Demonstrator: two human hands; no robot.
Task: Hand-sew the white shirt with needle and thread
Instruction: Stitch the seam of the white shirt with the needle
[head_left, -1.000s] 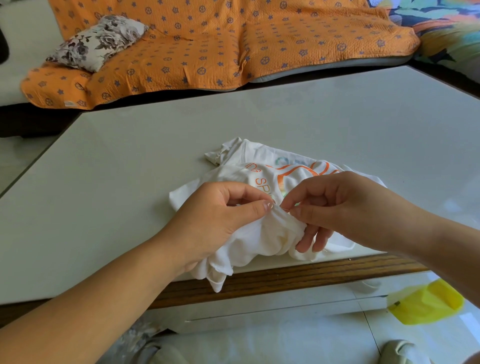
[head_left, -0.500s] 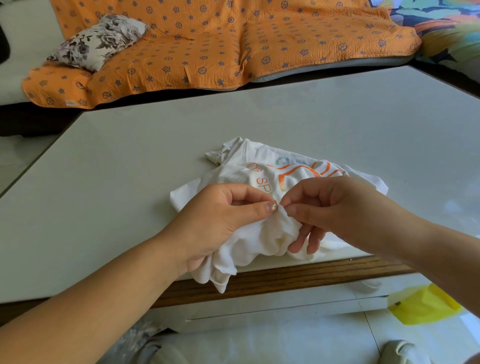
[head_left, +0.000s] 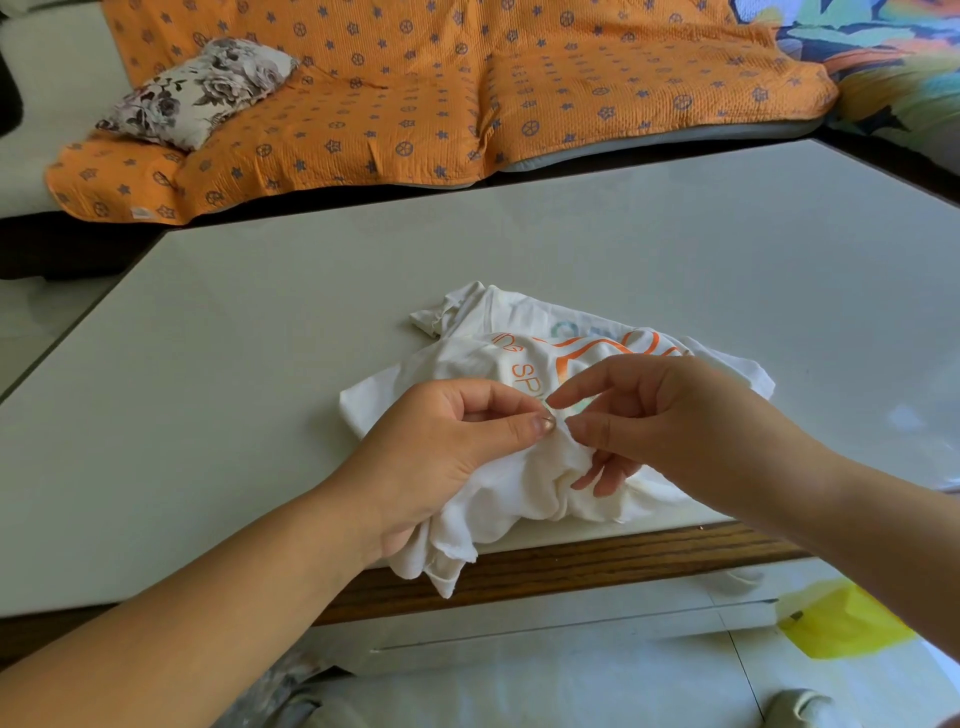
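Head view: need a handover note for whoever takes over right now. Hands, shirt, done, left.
Left hand: thumb and forefinger pinch a fold of the shirt.
Right hand: fingers loose, tips beside that pinch, gripping nothing I can see.
Shirt: bunched on the table's near edge, one corner hanging over it.
Needle and thread: too small to make out.
Done: no stitches visible. Left: the sewing, as far as the view shows.
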